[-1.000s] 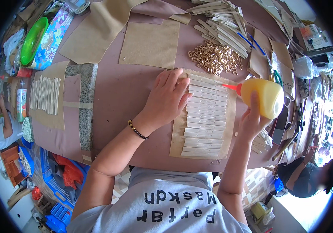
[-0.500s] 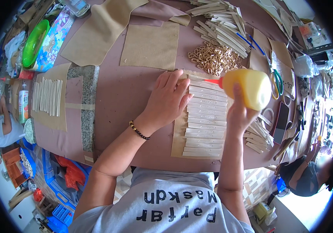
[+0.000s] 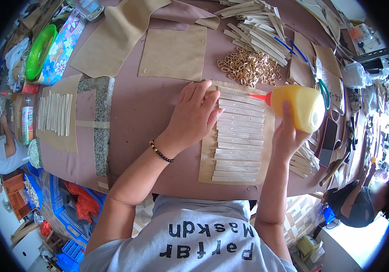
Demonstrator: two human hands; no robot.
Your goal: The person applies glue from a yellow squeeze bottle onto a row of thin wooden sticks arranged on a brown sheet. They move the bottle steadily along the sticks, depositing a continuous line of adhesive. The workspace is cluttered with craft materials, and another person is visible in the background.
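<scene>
My right hand (image 3: 289,131) is wrapped round a yellow squeeze bottle (image 3: 296,106) with a red nozzle. The bottle is tilted on its side, its nozzle tip at the right end of the upper strips. A column of pale narrow strips (image 3: 239,142) lies side by side on a tan leather sheet (image 3: 207,163). Glossy clear streaks, like glue, run along many of the strips. My left hand (image 3: 194,109) rests with fingers stretched out at the sheet's upper left, fingertips by the left ends of the top strips.
Gold-coloured metal links (image 3: 249,67) are heaped beyond the sheet, below a pile of loose strips (image 3: 260,31). Scissors (image 3: 323,93) and a phone (image 3: 328,143) lie on the right. More strips (image 3: 54,113) lie on leather at the left. A co-worker (image 3: 360,201) sits at far right.
My right hand has moved the bottle to the right and slightly down, its nozzle now at the strips' right ends. My left hand has stayed nearly in place.
</scene>
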